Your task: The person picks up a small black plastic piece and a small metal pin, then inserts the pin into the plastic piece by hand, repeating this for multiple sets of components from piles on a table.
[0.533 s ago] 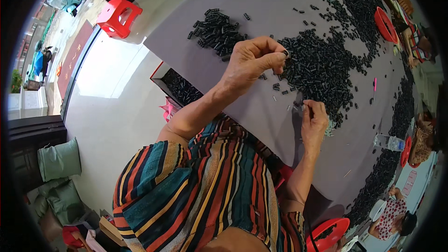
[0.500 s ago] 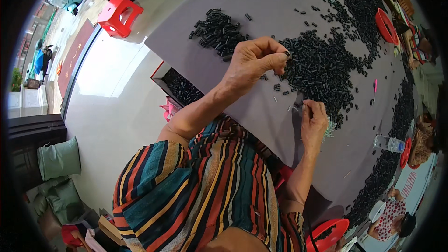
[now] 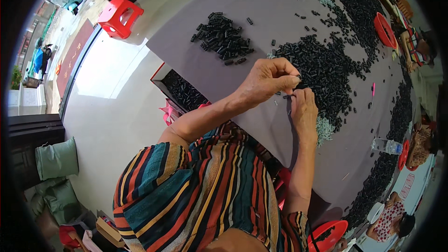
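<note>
My left hand (image 3: 270, 80) is closed in a pinch, thumb against forefinger, on a small black cylindrical piece that shows only partly at the fingertips. Just below it, my right hand (image 3: 304, 112) is also pinched, its fingertips nearly meeting those of the left. A dark bit shows at the right fingertips, too small to name. Behind both hands spreads a large heap of black cylindrical pieces (image 3: 322, 63). A smaller pile of black pieces (image 3: 223, 39) lies to the left. Small pale green pieces (image 3: 324, 130) sit beside my right wrist.
An open box of black pieces (image 3: 179, 88) stands below the table's left edge. More black pieces line the far side, with red basins (image 3: 385, 30) and a clear bottle (image 3: 387, 146). A red stool (image 3: 120, 17) stands on the floor. Other people sit around the table.
My left hand has moved right and nearer to me, away from the smaller pile. My right hand has shifted up and left, so the fingertips now almost meet.
</note>
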